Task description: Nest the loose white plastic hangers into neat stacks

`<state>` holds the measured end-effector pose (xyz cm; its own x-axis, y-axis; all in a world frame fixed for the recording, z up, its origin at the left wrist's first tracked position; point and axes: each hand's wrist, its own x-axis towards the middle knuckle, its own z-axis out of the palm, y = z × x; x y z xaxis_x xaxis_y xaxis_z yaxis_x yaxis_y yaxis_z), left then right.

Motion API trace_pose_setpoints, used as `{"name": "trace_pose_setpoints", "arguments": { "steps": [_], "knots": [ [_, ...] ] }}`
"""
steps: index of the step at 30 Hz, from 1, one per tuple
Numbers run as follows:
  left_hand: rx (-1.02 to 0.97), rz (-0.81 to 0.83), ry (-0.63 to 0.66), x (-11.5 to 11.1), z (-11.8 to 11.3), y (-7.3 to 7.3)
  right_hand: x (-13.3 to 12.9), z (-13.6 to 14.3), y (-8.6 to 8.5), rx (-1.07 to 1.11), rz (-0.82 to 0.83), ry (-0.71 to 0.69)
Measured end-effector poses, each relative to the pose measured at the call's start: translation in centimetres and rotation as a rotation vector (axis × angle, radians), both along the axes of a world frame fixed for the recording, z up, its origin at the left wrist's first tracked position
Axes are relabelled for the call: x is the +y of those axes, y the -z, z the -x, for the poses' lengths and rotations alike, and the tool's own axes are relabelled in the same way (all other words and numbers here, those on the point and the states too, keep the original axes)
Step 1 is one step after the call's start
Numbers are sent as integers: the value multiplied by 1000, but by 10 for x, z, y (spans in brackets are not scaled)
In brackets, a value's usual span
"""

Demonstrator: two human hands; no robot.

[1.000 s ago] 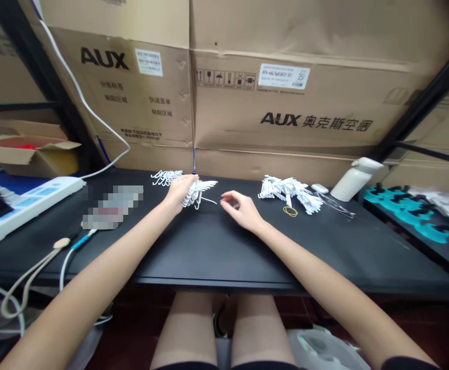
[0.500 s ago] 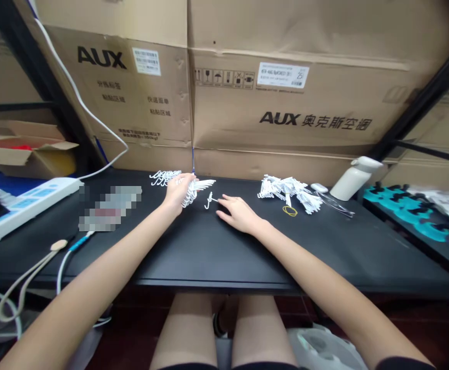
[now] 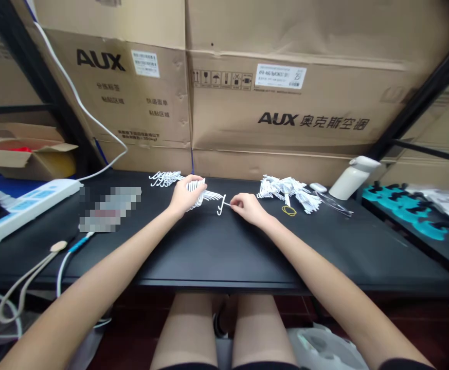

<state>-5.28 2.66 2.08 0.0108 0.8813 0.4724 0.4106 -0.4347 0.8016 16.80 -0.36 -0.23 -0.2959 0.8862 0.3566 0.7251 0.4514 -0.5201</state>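
Jutting from right hand (image 3: 248,209): white hook (image 3: 223,201)

Workshop (seemingly), black workbench (image 3: 193,257), AUX cartons (image 3: 224,118), power strip (image 3: 31,206)

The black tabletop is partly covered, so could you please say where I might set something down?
The widest bare patch of the tabletop runs from the left hand and right hand to the front edge, between the forearms. Another lies between right forearm, yellow band and teal pieces. Crowded: back right, around the white hook pile; left, around the power strip.
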Motion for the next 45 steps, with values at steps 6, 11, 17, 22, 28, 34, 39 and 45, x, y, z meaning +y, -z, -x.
{"name": "trace_pose_setpoints", "arguments": {
  "steps": [6, 11, 17, 22, 28, 34, 39, 45],
  "knots": [
    [18, -6, 7, -2, -1, -1, 0, -8, -7, 199, 56, -50],
    [5, 20, 38, -4, -2, -3, -4, -3, -9, 207, 8, -84],
    [-46, 53, 112, -6, -3, -3, -8, 2, -9, 207, -26, -118],
    [-66, 67, 113, -6, -4, -3, -4, -2, -7, 192, -70, -120],
    [-27, 48, 100, -4, -3, -1, -5, 0, -8, 212, -71, -137],
    [28, 24, 95, -4, -4, 0, -14, 7, -13, 199, -109, -173],
    [38, 32, 88, -5, -5, -1, -13, 6, -12, 157, -153, -169],
    [62, 0, 110, -6, -6, 0, -13, 8, -12, 189, -153, -174]
  ]
}}
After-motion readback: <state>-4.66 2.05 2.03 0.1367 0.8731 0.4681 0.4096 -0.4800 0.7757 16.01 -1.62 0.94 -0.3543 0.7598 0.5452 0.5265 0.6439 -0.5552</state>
